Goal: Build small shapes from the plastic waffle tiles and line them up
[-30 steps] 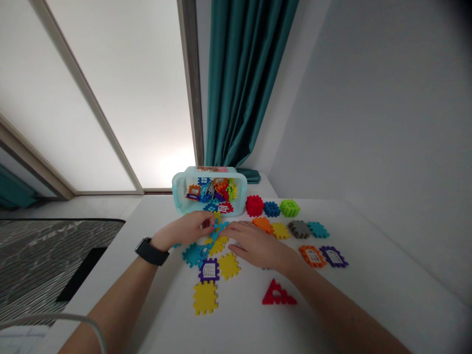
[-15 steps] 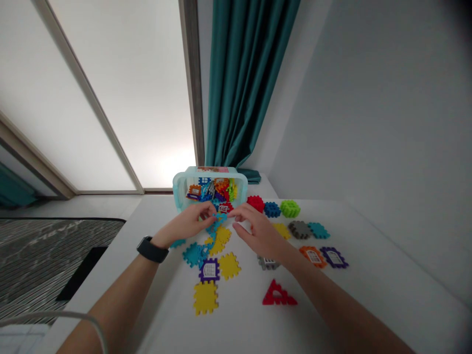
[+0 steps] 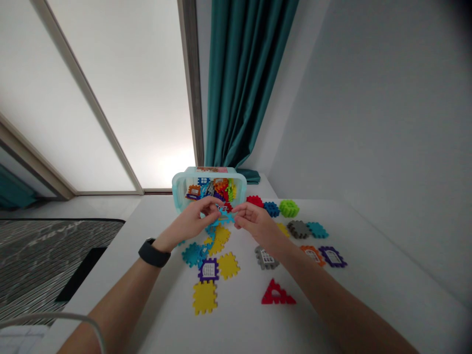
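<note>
— Over the white table (image 3: 354, 290), we find both hands raised and close together just in front of the tub. What do they have?

— We make out a blue interlocking piece (image 3: 221, 219). The left hand (image 3: 191, 222) and the right hand (image 3: 255, 222) pinch it from either side, their fingertips almost meeting. A small white-windowed piece (image 3: 222, 209) sits at its upper edge, but the fingers hide how the two join.

— Why does the pale aqua plastic tub (image 3: 178, 192) lie on its side?

— We judge that this turns its open top toward the hands, so the jumble of colored pieces (image 3: 216, 191) inside can be seen and reached without lifting it.

— And the pieces out on the table?

— Below the hands, a yellow square piece (image 3: 204, 297), a purple-framed window piece (image 3: 208, 270) and a teal piece (image 3: 191, 254) lie in a loose cluster. To the right are a red piece (image 3: 255, 200), a blue piece (image 3: 272, 209) and a lime piece (image 3: 288, 208), with an orange window frame (image 3: 312, 255) and a purple one (image 3: 332, 256) nearer us. We take this spread to keep each shape in view and within reach of the hands.

— Does anything lie apart?

— Yes, a red triangular frame (image 3: 276, 294) lies alone on the side nearest us.
</note>
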A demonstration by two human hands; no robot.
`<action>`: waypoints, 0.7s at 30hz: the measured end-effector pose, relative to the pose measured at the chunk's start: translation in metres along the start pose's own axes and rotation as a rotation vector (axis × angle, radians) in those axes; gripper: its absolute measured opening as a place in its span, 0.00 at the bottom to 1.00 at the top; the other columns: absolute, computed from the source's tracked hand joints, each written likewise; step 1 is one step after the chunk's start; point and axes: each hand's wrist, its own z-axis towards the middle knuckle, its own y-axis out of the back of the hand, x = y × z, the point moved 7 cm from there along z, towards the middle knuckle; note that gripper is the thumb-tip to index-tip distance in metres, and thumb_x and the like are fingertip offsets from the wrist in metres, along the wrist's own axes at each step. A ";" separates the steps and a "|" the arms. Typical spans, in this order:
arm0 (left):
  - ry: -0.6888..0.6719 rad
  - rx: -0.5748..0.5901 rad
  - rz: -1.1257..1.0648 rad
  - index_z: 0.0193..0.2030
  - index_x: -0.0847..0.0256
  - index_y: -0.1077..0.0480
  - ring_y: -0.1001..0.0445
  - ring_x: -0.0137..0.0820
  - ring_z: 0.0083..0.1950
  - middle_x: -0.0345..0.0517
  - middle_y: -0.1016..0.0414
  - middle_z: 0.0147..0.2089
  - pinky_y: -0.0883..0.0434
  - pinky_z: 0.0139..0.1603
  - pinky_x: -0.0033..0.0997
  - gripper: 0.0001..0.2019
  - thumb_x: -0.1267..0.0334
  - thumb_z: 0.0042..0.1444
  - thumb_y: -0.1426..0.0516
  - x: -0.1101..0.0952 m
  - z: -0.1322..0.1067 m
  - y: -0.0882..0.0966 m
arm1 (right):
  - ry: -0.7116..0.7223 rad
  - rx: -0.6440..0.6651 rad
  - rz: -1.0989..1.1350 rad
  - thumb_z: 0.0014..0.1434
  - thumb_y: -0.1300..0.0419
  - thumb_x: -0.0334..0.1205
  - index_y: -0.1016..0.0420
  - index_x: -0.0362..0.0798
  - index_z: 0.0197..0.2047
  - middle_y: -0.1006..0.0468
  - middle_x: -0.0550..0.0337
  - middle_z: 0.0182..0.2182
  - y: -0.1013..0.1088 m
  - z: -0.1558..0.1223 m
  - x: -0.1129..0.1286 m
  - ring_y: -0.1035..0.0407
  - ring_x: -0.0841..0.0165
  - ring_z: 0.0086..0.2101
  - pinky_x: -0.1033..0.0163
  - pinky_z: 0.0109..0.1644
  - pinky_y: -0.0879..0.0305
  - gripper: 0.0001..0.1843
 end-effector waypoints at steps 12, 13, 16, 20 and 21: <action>-0.201 -0.070 0.199 0.41 0.58 0.32 0.29 0.34 0.45 0.44 0.30 0.44 0.28 0.48 0.39 0.06 0.59 0.64 0.41 -0.008 0.000 0.007 | -0.042 -0.209 0.197 0.49 0.31 0.46 0.24 0.49 0.38 0.24 0.65 0.26 0.013 0.001 -0.007 0.32 0.70 0.30 0.63 0.37 0.37 0.15; -0.215 -0.072 0.207 0.41 0.58 0.32 0.29 0.34 0.45 0.44 0.30 0.44 0.28 0.48 0.39 0.06 0.59 0.64 0.41 -0.009 0.000 0.007 | -0.046 -0.219 0.216 0.48 0.31 0.47 0.24 0.49 0.37 0.24 0.65 0.26 0.013 0.001 -0.008 0.32 0.70 0.30 0.63 0.37 0.37 0.15; -0.251 -0.087 0.242 0.42 0.58 0.31 0.28 0.34 0.46 0.45 0.30 0.46 0.28 0.50 0.40 0.05 0.61 0.64 0.41 -0.012 -0.001 0.006 | -0.060 -0.257 0.264 0.46 0.29 0.48 0.23 0.48 0.35 0.23 0.64 0.26 0.014 0.002 -0.011 0.31 0.69 0.30 0.61 0.39 0.36 0.16; -0.316 -0.128 0.298 0.44 0.58 0.30 0.27 0.36 0.49 0.47 0.31 0.50 0.28 0.52 0.42 0.06 0.61 0.64 0.40 -0.019 -0.004 0.007 | -0.064 -0.265 0.300 0.45 0.28 0.50 0.24 0.49 0.33 0.22 0.63 0.28 0.015 0.003 -0.015 0.30 0.69 0.30 0.60 0.40 0.34 0.17; -0.327 -0.138 0.311 0.45 0.58 0.30 0.27 0.37 0.50 0.48 0.31 0.50 0.27 0.52 0.42 0.05 0.62 0.64 0.41 -0.020 -0.004 0.007 | -0.063 -0.254 0.296 0.45 0.28 0.51 0.24 0.49 0.33 0.22 0.63 0.28 0.015 0.003 -0.015 0.30 0.69 0.30 0.60 0.40 0.34 0.17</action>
